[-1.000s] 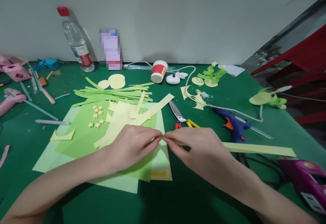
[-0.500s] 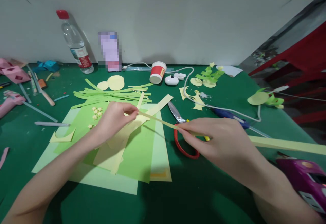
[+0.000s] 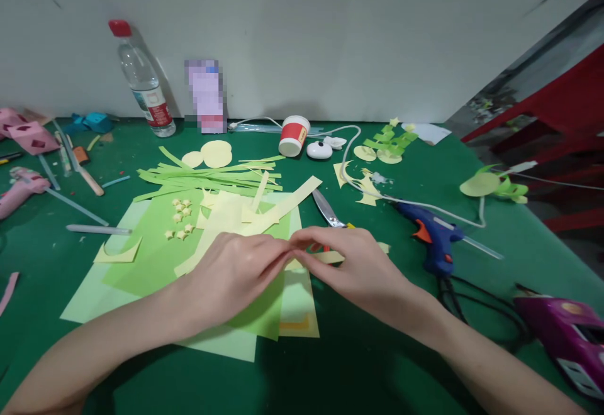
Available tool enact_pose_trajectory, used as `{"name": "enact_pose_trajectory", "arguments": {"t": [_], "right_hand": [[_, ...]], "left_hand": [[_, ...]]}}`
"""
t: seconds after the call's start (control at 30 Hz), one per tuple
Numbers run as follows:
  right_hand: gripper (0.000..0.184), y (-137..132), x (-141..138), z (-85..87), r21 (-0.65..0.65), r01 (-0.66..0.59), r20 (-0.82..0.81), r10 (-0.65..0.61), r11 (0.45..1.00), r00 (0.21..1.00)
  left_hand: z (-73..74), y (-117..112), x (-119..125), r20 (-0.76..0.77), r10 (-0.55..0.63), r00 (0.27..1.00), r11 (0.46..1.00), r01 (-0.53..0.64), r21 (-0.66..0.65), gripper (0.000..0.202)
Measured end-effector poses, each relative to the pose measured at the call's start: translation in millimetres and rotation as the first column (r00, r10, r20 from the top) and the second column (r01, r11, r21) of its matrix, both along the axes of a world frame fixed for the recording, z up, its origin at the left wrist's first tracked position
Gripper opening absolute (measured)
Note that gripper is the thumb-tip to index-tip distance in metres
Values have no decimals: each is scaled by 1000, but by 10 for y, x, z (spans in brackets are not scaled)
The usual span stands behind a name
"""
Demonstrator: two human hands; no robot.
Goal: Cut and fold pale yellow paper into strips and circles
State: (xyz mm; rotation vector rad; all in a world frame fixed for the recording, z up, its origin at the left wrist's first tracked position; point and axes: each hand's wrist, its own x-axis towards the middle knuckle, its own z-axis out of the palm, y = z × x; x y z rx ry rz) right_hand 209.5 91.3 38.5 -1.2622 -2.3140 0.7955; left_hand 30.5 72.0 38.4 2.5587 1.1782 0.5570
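A pale yellow paper strip (image 3: pixel 330 256) runs between the fingers of my right hand (image 3: pixel 361 267), which is closed in a pinch. My left hand (image 3: pixel 240 273) pinches at the same spot, fingertips meeting the right ones; the strip's end there is hidden. Below the hands lie green and pale paper sheets (image 3: pixel 264 320). Yellow strips and scraps (image 3: pixel 226 214) rest on the sheets, beside several small folded paper stars (image 3: pixel 182 217). Behind my right hand, scissors (image 3: pixel 326 209) lie with their handles mostly covered.
Green paper strips (image 3: pixel 212 179) lie behind the sheets. A water bottle (image 3: pixel 146 88), a phone (image 3: pixel 206 97) and a paper cup (image 3: pixel 293 136) stand along the wall. To the right are a blue glue gun (image 3: pixel 436 245), its cord, a white cable (image 3: pixel 425 206) and a purple device (image 3: pixel 561 327).
My hands have come together; before, they stretched the strip apart. The right hand moved left, uncovering the glue gun. The strip's tail, earlier stretching far right, now shows only near that hand.
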Motion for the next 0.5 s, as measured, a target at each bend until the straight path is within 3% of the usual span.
{"name": "enact_pose_trajectory", "arguments": {"t": [0.13, 0.27, 0.5], "right_hand": [[13, 10, 20, 19, -98, -8, -95, -1, 995, 996], [14, 28, 60, 28, -252, -67, -196, 17, 966, 981], [14, 54, 48, 14, -410, -121, -298, -7, 904, 955]], "left_hand": [[-22, 12, 11, -39, -24, 999, 1000, 23, -20, 16], [-18, 21, 13, 17, -17, 1000, 996, 19, -85, 15], [-74, 14, -13, 65, -47, 997, 998, 49, -35, 24]]}}
